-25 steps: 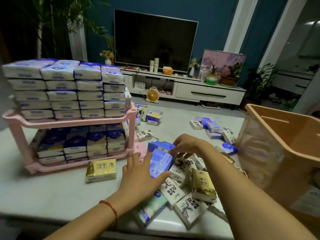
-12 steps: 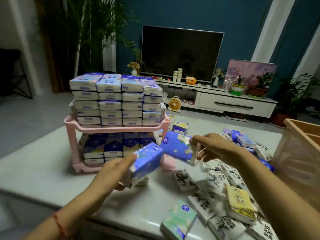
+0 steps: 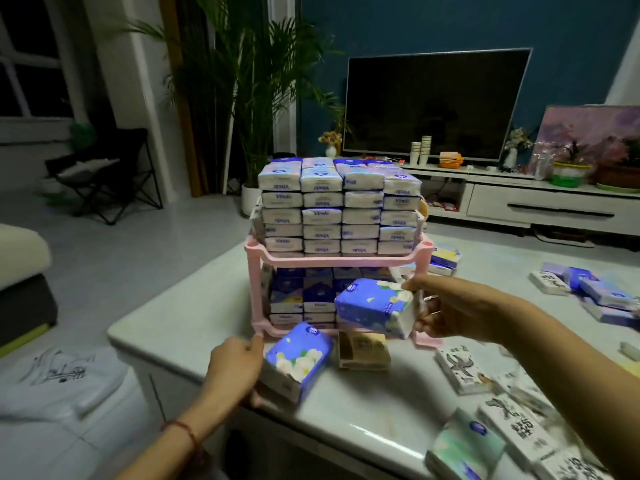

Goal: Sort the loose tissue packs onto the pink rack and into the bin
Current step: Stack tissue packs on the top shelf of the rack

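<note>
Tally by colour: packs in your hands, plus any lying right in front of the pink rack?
Blue floral packs: 2, in left hand and right hand
Gold pack: 1, before the pink rack
Total: 3

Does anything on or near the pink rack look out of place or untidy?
On the pink rack, the top-shelf packs are stacked well above its rail, so nothing holds the upper layers. A gold pack lies alone on the table before the rack, unlike the blue and white packs stored there.

Pink rack (image 3: 339, 262) top stacked high, gold pack (image 3: 363, 351) just before it, open tabletop (image 3: 180, 323) left
</note>
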A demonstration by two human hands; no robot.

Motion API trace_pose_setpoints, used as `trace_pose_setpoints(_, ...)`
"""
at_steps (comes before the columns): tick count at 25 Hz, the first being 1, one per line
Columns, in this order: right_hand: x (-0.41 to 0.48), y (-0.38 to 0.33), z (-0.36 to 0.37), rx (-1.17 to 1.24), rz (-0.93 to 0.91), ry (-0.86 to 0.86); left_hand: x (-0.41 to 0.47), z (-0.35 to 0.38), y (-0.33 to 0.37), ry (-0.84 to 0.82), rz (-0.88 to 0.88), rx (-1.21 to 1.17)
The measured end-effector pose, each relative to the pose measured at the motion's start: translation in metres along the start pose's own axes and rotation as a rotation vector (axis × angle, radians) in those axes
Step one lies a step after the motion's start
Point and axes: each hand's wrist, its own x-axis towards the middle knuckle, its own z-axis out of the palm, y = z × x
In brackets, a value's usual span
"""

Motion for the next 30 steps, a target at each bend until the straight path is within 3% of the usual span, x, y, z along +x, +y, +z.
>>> trace_pose_setpoints(3, 0.003, 0.004, 0.014, 0.122, 0.053, -0.048, -0.013, 0.000, 0.001, 0.226, 0.174, 0.372)
trace_pose_setpoints(4, 0.005, 0.004, 0.021, 0.160, 0.062, -0.059, -0.017, -0.001, 0.004, 0.268, 0.214, 0.365)
trace_pose_setpoints(8, 0.018, 0.004, 0.066, 0.405, 0.061, -0.052, -0.017, -0.006, 0.011, 0.220, 0.323, -0.061)
trace_pose_setpoints(13, 0.045, -0.004, 0.129, 0.513, -0.062, 0.153, -0.012, -0.005, 0.022, 0.243, 0.406, -0.061)
trace_pose_setpoints(18, 0.078, 0.004, 0.148, 0.091, -0.238, 0.375, -0.003, 0.002, 0.021, 0.180, 0.394, -0.064)
trace_pose_setpoints(26, 0.065, -0.002, 0.137, -0.210, -0.377, 0.238, 0.003, 0.009, 0.015, 0.162, 0.389, -0.033)
trace_pose_setpoints(30, 0.057, -0.004, 0.115, -0.232, -0.349, 0.212, -0.011, 0.016, -0.002, 0.061, 0.464, 0.153)
